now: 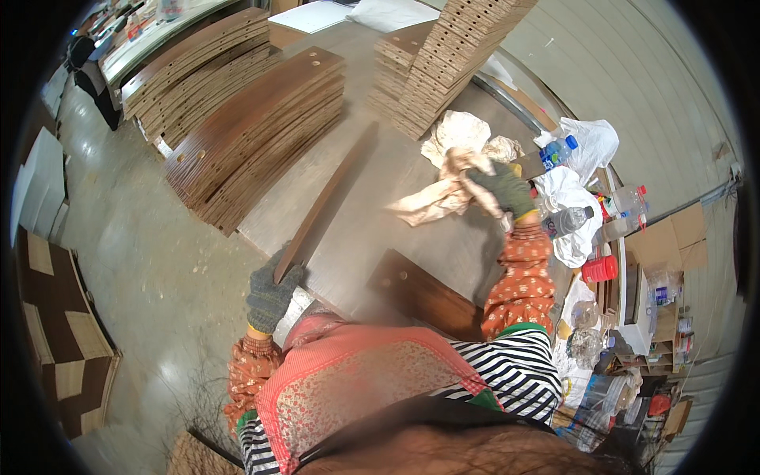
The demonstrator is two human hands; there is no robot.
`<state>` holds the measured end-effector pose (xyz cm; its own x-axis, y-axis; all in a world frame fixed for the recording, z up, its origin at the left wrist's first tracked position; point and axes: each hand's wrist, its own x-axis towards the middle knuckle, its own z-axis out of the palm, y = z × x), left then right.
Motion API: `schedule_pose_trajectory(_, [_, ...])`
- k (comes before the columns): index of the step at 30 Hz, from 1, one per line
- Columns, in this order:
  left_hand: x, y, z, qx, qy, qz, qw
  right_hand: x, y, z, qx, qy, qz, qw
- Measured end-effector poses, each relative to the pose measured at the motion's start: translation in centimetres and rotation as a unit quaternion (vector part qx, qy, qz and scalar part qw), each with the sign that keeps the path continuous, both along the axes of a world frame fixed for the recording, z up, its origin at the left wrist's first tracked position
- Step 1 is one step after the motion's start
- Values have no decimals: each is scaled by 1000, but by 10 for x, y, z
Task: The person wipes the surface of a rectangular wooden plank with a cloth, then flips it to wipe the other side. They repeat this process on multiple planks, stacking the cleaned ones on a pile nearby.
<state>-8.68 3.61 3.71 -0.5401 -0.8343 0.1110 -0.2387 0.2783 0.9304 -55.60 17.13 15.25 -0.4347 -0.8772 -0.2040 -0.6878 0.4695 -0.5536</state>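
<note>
My left hand point(271, 298), in a dark grey knit glove, grips the near end of a long brown wood board point(331, 190). The board stands on its narrow edge, slanting away across the worktable point(348, 249). My right hand point(503, 190), in a greenish-grey glove, is closed on a cream cloth rag point(434, 201) whose loose end trails left over the tabletop. Just beyond it lies another crumpled pale cloth point(457, 133). Close to my body, a second brown board point(427, 294) with a round hole near its end lies on the table, partly behind my right sleeve.
Stacks of brown boards stand at the left point(265, 131), farther left point(202, 67) and at the back point(459, 59). Along the right edge are plastic bottles point(568, 222), white plastic bags point(590, 146) and a red-lidded container point(600, 269). Another person point(91, 79) is at the far left.
</note>
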Motion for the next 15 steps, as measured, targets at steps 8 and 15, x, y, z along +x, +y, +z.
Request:
schedule_pose_trajectory(8, [0,2,5,-2,-40,2,999,117,-42,-127,-41,383,40,922])
schedule_pose_trajectory(15, [1,0,4,13,-60,-4,998,99,-13,-66,-258,26,-161,952])
